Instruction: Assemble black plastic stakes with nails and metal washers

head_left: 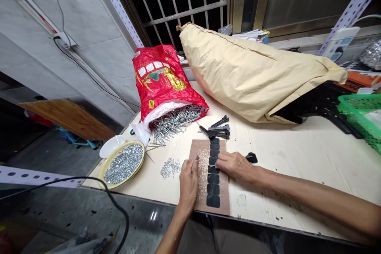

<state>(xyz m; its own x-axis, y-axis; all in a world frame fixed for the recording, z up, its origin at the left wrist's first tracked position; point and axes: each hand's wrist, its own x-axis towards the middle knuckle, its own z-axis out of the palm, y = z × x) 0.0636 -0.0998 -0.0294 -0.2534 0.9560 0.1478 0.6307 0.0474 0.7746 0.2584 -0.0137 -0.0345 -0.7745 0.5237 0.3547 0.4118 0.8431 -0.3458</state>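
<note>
A brown board (200, 203) lies at the table's front edge, bearing a column of black rounded pieces (213, 189) and a scatter of tiny pale grains (203, 168). My left hand (188, 180) rests over the board's left edge, thumb and fingers pressed together; whatever is between them is hidden. From the right, my right hand (235, 165) reaches onto the middle of the black column with fingers pinched. A thin light sliver shows at its fingertips, too small to name. Just beyond the board lie several black clip-like parts (219, 128).
A red bag (166, 79) spills metal pins (174, 121). Left of the board are a yellow bowl (141, 161) of small metal pieces and a little pile (170, 167) of them. A large tan sack (238, 71) with black parts and a green basket (357, 105) stand behind, to the right.
</note>
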